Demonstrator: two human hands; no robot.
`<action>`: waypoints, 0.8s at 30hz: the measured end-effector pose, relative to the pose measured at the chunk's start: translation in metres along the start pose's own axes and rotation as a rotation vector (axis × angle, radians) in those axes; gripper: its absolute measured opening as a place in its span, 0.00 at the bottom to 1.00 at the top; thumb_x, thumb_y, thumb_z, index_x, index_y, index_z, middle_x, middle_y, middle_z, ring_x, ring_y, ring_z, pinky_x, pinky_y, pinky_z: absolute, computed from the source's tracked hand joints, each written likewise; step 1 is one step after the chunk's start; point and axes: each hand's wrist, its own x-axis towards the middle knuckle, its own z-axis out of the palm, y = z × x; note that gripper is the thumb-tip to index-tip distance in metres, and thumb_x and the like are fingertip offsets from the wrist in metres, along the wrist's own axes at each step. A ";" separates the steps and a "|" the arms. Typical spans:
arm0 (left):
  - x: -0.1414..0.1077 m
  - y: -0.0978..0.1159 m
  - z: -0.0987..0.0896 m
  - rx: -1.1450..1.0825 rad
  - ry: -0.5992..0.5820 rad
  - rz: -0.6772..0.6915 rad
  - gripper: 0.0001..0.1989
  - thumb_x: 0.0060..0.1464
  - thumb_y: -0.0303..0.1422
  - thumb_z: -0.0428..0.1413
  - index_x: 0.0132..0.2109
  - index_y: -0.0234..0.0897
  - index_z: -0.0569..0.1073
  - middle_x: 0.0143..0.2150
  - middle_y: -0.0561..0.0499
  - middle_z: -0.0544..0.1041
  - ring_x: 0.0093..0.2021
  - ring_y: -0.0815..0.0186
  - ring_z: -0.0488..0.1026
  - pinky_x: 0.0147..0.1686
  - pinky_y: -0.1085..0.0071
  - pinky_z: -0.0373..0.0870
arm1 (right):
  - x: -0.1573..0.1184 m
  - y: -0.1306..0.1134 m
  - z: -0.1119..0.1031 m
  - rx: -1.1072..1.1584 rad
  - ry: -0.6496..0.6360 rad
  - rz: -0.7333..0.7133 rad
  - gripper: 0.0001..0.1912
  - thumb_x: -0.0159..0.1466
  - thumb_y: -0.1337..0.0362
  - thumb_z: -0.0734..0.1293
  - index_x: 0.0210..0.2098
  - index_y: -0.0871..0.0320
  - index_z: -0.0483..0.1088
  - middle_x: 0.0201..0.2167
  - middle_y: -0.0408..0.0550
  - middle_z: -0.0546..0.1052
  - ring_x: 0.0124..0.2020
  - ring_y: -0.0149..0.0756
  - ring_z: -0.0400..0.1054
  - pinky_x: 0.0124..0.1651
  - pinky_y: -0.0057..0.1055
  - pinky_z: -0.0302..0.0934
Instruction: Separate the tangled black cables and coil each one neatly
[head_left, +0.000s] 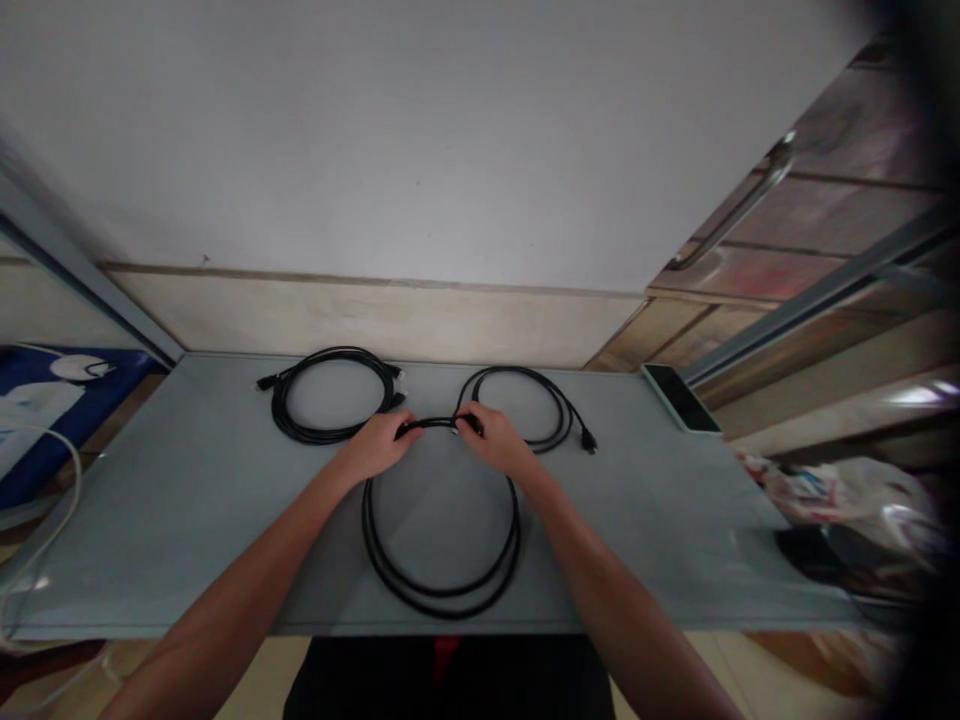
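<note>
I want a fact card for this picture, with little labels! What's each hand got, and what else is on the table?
Left hand: gripping a black, rubbery-looking looped cable
Right hand: gripping that cable too
Loop direction: curves toward the person
Back left: round black coiled cable, lying on the smooth grey flat table
Back right: second round black coiled cable, with a black plug
Far right: flat rectangular phone-like thing, dark face, pale rim

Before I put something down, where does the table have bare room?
Left side of the table: a wide patch between the left coil, left arm and edge. Right side: another between the right coil, phone and right arm. Crowded: the middle, where left hand and right hand grip the near coil.
</note>
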 end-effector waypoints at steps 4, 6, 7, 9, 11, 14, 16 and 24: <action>0.001 -0.006 -0.011 -0.061 0.063 -0.123 0.18 0.63 0.45 0.47 0.39 0.36 0.73 0.29 0.48 0.77 0.31 0.61 0.74 0.30 0.69 0.65 | 0.001 0.011 -0.015 0.026 0.056 0.118 0.08 0.62 0.66 0.61 0.37 0.59 0.72 0.24 0.43 0.74 0.23 0.31 0.65 0.30 0.27 0.58; 0.001 -0.007 -0.013 -0.082 0.073 -0.120 0.19 0.63 0.47 0.47 0.38 0.37 0.72 0.29 0.49 0.77 0.31 0.61 0.74 0.31 0.70 0.65 | 0.001 0.012 -0.020 0.107 -0.001 0.132 0.11 0.62 0.68 0.59 0.40 0.59 0.72 0.25 0.43 0.75 0.23 0.31 0.66 0.30 0.27 0.59; 0.001 -0.007 -0.013 -0.087 0.082 -0.110 0.19 0.62 0.47 0.47 0.38 0.37 0.72 0.31 0.49 0.78 0.32 0.61 0.74 0.31 0.70 0.65 | 0.001 0.011 -0.020 0.155 -0.041 0.132 0.13 0.63 0.67 0.58 0.42 0.59 0.72 0.26 0.43 0.75 0.23 0.31 0.67 0.29 0.27 0.60; 0.002 -0.007 -0.010 -0.080 0.110 -0.096 0.19 0.62 0.47 0.48 0.38 0.37 0.72 0.32 0.49 0.78 0.33 0.61 0.74 0.32 0.70 0.65 | 0.000 0.005 -0.019 0.223 -0.123 0.129 0.13 0.66 0.64 0.58 0.43 0.58 0.72 0.25 0.43 0.75 0.21 0.30 0.66 0.27 0.26 0.59; 0.002 -0.007 -0.007 -0.069 0.139 -0.103 0.18 0.61 0.47 0.48 0.38 0.37 0.72 0.30 0.50 0.77 0.31 0.62 0.73 0.32 0.69 0.64 | -0.001 -0.002 -0.016 0.247 -0.196 0.137 0.11 0.67 0.59 0.60 0.40 0.57 0.71 0.24 0.42 0.74 0.19 0.29 0.65 0.24 0.25 0.59; 0.003 -0.008 -0.005 -0.109 0.163 -0.112 0.16 0.59 0.46 0.51 0.40 0.37 0.73 0.31 0.51 0.77 0.32 0.63 0.73 0.32 0.70 0.66 | -0.001 -0.008 -0.010 0.250 -0.234 0.163 0.11 0.66 0.57 0.61 0.34 0.57 0.69 0.22 0.41 0.73 0.17 0.28 0.64 0.22 0.25 0.59; 0.004 -0.010 -0.005 -0.183 0.169 -0.099 0.15 0.56 0.44 0.56 0.42 0.36 0.73 0.36 0.49 0.78 0.37 0.62 0.74 0.37 0.69 0.68 | 0.000 -0.006 -0.008 0.253 -0.203 0.177 0.11 0.66 0.58 0.61 0.31 0.57 0.68 0.21 0.40 0.72 0.16 0.28 0.64 0.22 0.26 0.58; 0.005 -0.014 -0.009 -0.636 0.190 -0.296 0.15 0.55 0.45 0.56 0.39 0.37 0.68 0.27 0.56 0.68 0.19 0.74 0.63 0.17 0.77 0.59 | 0.004 0.004 -0.011 0.505 -0.128 0.229 0.17 0.68 0.54 0.59 0.30 0.59 0.68 0.21 0.42 0.72 0.17 0.27 0.66 0.21 0.24 0.58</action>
